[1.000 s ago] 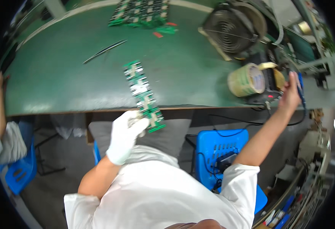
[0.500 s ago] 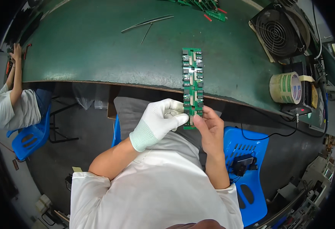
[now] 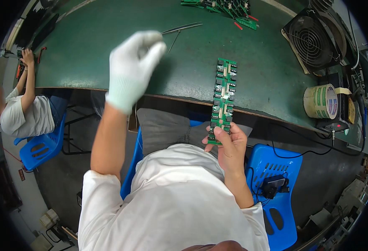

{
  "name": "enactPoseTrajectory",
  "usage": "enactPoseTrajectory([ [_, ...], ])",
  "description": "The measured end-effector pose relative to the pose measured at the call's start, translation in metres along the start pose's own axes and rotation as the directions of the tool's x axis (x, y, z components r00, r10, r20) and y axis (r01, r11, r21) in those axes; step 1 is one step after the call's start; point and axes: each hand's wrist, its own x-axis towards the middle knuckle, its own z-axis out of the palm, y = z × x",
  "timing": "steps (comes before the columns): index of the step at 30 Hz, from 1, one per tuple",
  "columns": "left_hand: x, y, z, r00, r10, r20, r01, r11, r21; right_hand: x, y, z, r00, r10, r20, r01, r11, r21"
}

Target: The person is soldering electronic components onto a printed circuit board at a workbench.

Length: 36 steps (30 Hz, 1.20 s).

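A long green circuit board (image 3: 223,93) with rows of black parts and pale connectors slants up over the table edge. My bare right hand (image 3: 230,144) grips its lower end, thumb on top and fingers underneath. My left hand (image 3: 136,62), in a white knit glove with a pale green cuff, is raised over the table to the left. Its fingers are curled, with thumb and forefinger apart; motion blurs it a little. Close to its fingertips lie metal tweezers (image 3: 188,27), partly hidden by the glove, and a thin rod (image 3: 174,42).
More circuit boards (image 3: 223,7) are heaped at the far edge, near red pieces (image 3: 238,26). On the right stand a black fan (image 3: 311,39) and a tape roll (image 3: 320,101). A blue chair (image 3: 276,163) holds a black adapter. Another person (image 3: 29,111) sits at far left.
My left hand has left the board and swung up and left to the tweezers. The board, now in my right hand alone, has tilted slightly. The whole view has shifted a little.
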Motion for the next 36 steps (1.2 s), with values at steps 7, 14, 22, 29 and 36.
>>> enactPoseTrajectory([
  [7, 0.059, -0.053, 0.016, 0.989, 0.071, 0.128, -0.126, 0.859, 0.497, 0.003, 0.0, 0.007, 1.0, -0.014, 0.012, 0.013, 0.997, 0.07],
  [14, 0.011, -0.029, -0.005, 0.988, 0.132, -0.085, -0.118, 0.981, 0.153, 0.002, 0.004, 0.005, 0.999, -0.018, 0.036, 0.013, 0.991, 0.136],
  [22, -0.075, 0.013, -0.022, 0.964, -0.251, 0.089, 0.218, 0.551, -0.805, -0.001, 0.012, 0.005, 0.998, -0.057, 0.021, 0.055, 0.995, 0.084],
  [29, -0.117, 0.012, 0.003, 0.878, -0.225, 0.422, 0.478, 0.446, -0.757, 0.005, 0.026, 0.02, 0.997, -0.08, -0.009, 0.08, 0.985, 0.152],
  [36, -0.123, 0.017, -0.004, 0.816, -0.195, 0.544, 0.551, 0.544, -0.632, 0.012, 0.038, 0.017, 0.992, -0.125, 0.014, 0.121, 0.977, 0.175],
])
